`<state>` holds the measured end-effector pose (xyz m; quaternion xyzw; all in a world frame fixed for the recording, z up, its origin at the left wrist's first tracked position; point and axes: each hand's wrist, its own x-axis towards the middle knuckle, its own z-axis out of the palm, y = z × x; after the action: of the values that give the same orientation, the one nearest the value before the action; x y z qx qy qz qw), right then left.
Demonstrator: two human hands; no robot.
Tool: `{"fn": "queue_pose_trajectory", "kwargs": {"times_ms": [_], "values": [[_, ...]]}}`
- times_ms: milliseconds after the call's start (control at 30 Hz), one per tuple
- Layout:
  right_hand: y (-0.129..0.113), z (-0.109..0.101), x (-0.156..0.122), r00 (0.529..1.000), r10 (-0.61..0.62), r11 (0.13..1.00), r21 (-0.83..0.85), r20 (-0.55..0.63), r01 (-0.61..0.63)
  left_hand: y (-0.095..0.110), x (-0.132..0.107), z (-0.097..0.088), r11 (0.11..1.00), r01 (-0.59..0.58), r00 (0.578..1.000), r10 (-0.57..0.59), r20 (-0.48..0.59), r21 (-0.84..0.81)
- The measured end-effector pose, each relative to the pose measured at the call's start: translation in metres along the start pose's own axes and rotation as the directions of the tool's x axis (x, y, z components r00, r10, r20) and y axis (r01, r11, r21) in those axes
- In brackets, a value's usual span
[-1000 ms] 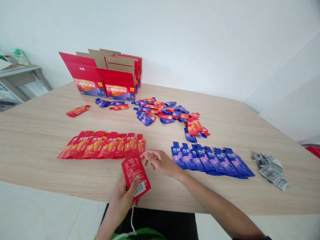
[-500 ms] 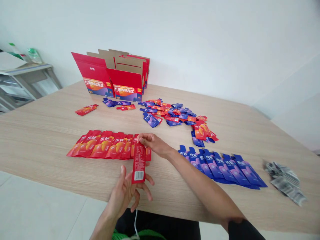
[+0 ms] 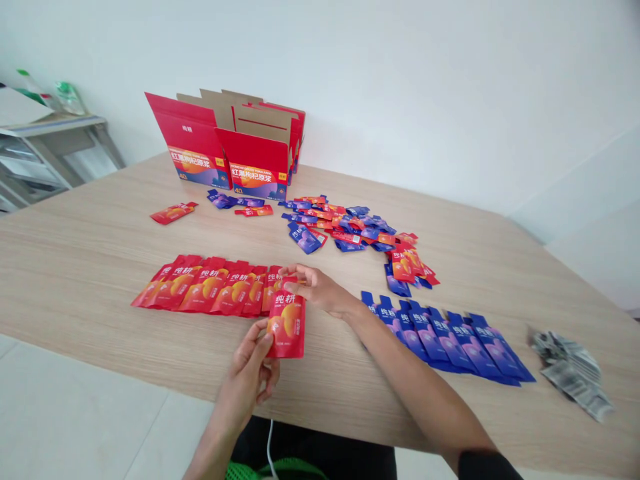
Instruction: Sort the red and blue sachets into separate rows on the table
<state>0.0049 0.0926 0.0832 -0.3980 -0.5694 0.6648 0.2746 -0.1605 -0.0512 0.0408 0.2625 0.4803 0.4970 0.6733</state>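
Between my two hands is a red pouch (image 3: 287,327), its front with orange fruit facing up. My left hand (image 3: 253,367) pinches its lower left edge between thumb and fingers. At the spout end, my right hand (image 3: 317,290) grips the top of the same pouch. Just left of it lies a row of overlapping red pouches (image 3: 205,287), fronts up; the held pouch covers part of the row's right end. Beyond my right forearm, a similar row of blue pouches (image 3: 445,337) lies partly hidden by the arm.
Red printed cartons (image 3: 257,173) with raised flaps stand at the back left. A mixed pile of red and blue pouches (image 3: 345,227) spreads across the middle. A lone red pouch (image 3: 173,213) lies left, and crumpled grey printed strips (image 3: 573,370) lie near the right edge.
The held pouch has turned from its barcoded back to its fruit-printed front. My left hand, spread open before, has closed on its lower edge; my right hand keeps hold of the top.
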Motion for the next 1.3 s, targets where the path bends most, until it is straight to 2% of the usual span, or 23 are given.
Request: {"fn": "queue_pose_trajectory", "kwargs": {"times_ms": [133,233,367,500,733,967,1200,1300], "values": [[0.001,-0.008,0.012,0.997,0.077,0.997,-0.029,0.010,-0.077,0.005,0.002,0.005,0.980,-0.091,0.995,0.099,-0.033,0.178],[0.001,-0.011,0.027,0.999,0.039,0.987,-0.155,-0.016,-0.042,0.013,0.008,0.004,0.940,-0.197,0.965,0.236,-0.113,0.280],[0.003,-0.004,0.058,0.988,-0.089,0.943,-0.329,-0.126,0.043,0.027,0.018,-0.004,0.836,-0.291,0.886,0.419,-0.198,0.466],[0.009,0.007,0.087,0.983,-0.116,0.906,-0.421,-0.143,0.045,0.031,0.024,-0.012,0.708,-0.303,0.786,0.564,-0.253,0.637],[0.025,0.018,0.105,0.983,-0.142,0.845,-0.532,-0.119,0.057,0.018,0.027,-0.021,0.580,-0.151,0.731,0.610,-0.304,0.800],[0.025,0.017,0.101,0.976,-0.177,0.694,-0.719,-0.125,0.034,0.012,0.032,-0.020,0.529,-0.132,0.690,0.656,-0.305,0.838],[0.028,0.019,0.107,0.974,-0.196,0.679,-0.732,-0.116,0.050,0.014,0.028,-0.016,0.484,-0.161,0.655,0.704,-0.274,0.860],[0.030,0.017,0.109,0.970,-0.203,0.689,-0.723,-0.133,0.045,0.015,0.027,-0.014,0.474,-0.152,0.655,0.706,-0.271,0.868]]}}
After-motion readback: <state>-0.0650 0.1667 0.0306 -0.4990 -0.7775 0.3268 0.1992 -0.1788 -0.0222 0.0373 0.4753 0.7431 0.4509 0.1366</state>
